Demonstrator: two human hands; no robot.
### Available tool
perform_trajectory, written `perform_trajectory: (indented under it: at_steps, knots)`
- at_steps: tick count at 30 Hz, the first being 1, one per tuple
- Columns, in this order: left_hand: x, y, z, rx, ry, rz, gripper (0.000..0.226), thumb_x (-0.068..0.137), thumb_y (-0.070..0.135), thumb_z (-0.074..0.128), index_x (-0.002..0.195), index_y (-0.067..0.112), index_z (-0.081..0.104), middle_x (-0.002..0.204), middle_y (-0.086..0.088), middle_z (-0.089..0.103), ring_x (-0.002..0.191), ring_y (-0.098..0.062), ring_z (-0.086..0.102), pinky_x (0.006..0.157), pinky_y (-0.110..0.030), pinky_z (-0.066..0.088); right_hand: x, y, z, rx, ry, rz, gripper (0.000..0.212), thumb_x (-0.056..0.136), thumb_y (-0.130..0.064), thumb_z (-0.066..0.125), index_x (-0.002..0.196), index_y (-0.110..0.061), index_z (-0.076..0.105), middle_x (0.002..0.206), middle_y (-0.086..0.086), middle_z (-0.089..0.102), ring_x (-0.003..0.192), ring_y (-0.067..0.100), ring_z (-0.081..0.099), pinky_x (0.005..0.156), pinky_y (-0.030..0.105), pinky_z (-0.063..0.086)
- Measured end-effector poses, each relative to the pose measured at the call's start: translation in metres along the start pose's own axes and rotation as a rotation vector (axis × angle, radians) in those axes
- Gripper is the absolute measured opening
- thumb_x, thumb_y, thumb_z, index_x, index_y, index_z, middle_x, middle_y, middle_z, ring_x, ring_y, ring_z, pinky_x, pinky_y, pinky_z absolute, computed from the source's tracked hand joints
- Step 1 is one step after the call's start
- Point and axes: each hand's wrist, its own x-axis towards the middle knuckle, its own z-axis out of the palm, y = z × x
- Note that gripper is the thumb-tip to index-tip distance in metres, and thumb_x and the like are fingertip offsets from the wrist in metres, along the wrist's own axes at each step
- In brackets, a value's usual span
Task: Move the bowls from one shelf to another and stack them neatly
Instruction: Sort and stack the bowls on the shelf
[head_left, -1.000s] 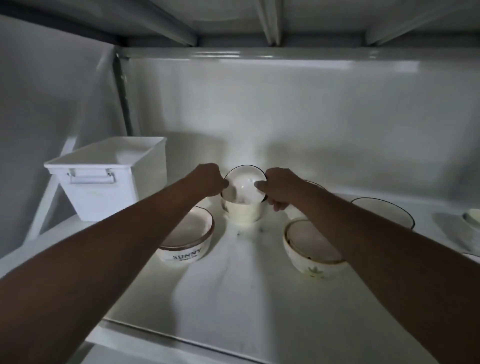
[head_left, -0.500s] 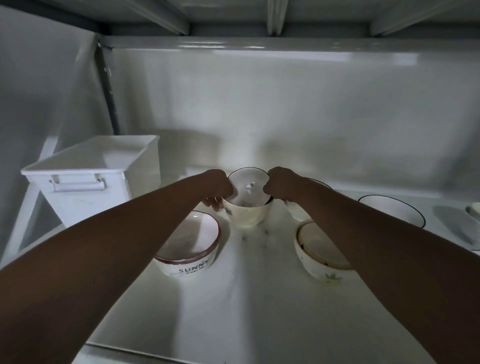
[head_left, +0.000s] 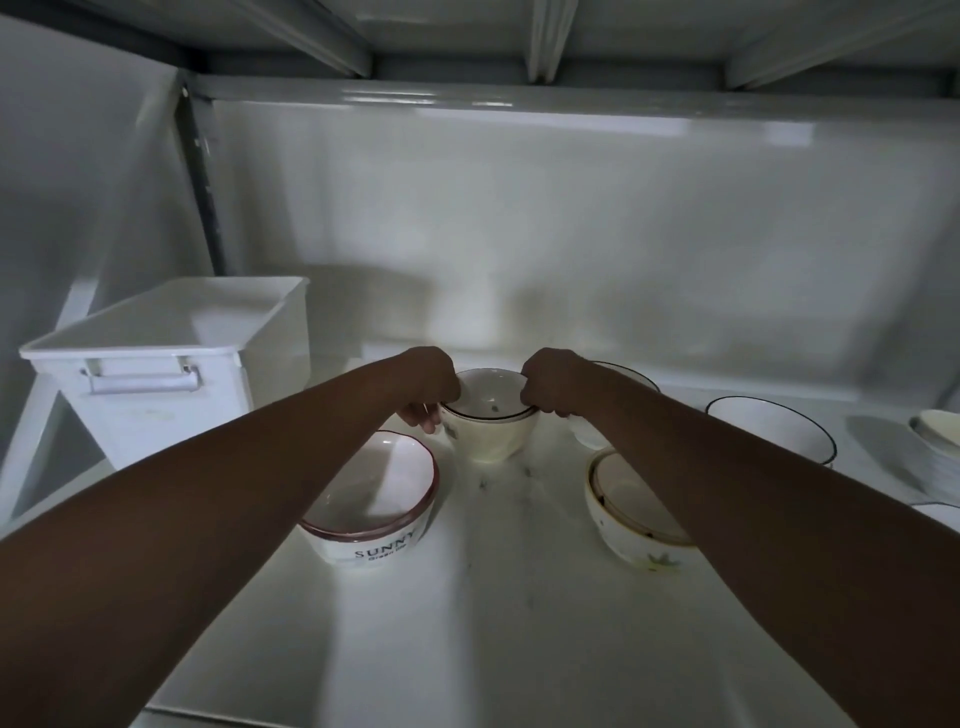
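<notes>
From the head camera I looked down into a dim white shelf with both bare arms stretched forward. My left hand and right hand met at the back of the shelf, one on each side of a cream bowl. The fingers of both were curled over its rim, the left on the left edge and the right on the right edge, so both hands gripped that bowl. It stood upright; a thin dark line ran round just below its lip, which may have been a second bowl nested inside, but I could not tell. Whether its base touched the shelf I could not tell either.

Nearer to me on the left sat a red-rimmed bowl with SUNNY printed on its side, upright and apart from the gripped one. On the right, partly under my right forearm, sat a brown-rimmed bowl with a small leaf mark. Behind the right hand a black-rimmed bowl showed only in part. Further right stood another black-rimmed bowl, and at the far right edge a pale bowl, cut off by the frame.

A white bin with a handle stood at the left end of the shelf, well apart from the bowls
</notes>
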Motion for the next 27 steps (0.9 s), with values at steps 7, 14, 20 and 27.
perform_trajectory:
  at_steps: [7,14,20,27]
  knots:
    - [-0.004,-0.016,-0.001,0.009,0.144,0.083,0.026,0.095,0.024,0.052,0.108,0.003,0.058,0.095,-0.014,0.067,0.08,-0.029,0.066,0.066,-0.03,0.049,-0.013,0.012,-0.009,0.176,0.097,-0.052,0.026,0.092,-0.025,0.048,0.078,-0.005,0.057,0.048,0.003,0.059,0.031,0.017,0.047,0.036,0.013,0.033]
    - [-0.024,0.021,0.005,-0.238,0.472,0.471,0.013,0.085,0.007,0.066,0.095,0.009,0.058,0.077,-0.014,0.061,0.049,-0.002,0.054,0.059,-0.016,0.045,-0.071,0.078,-0.061,0.224,0.196,-0.004,0.029,0.094,-0.026,0.048,0.095,-0.003,0.065,0.063,0.004,0.066,0.041,0.016,0.058,0.036,0.016,0.039]
    - [-0.053,0.111,0.039,-0.231,0.412,0.661,0.018,0.083,0.014,0.066,0.101,0.014,0.063,0.082,-0.003,0.066,0.051,0.0,0.052,0.05,-0.014,0.04,-0.137,0.18,-0.092,0.363,0.338,0.209,0.025,0.093,-0.021,0.049,0.103,-0.003,0.064,0.075,0.006,0.067,0.058,0.021,0.063,0.047,0.021,0.045]
    - [-0.124,0.19,0.119,-0.311,0.299,0.84,0.033,0.08,0.036,0.073,0.107,0.023,0.06,0.095,0.002,0.067,0.064,0.003,0.058,0.053,-0.013,0.043,-0.226,0.317,-0.111,0.295,0.542,0.4,0.03,0.089,-0.028,0.061,0.1,-0.001,0.068,0.106,0.014,0.068,0.101,0.03,0.064,0.092,0.037,0.05]
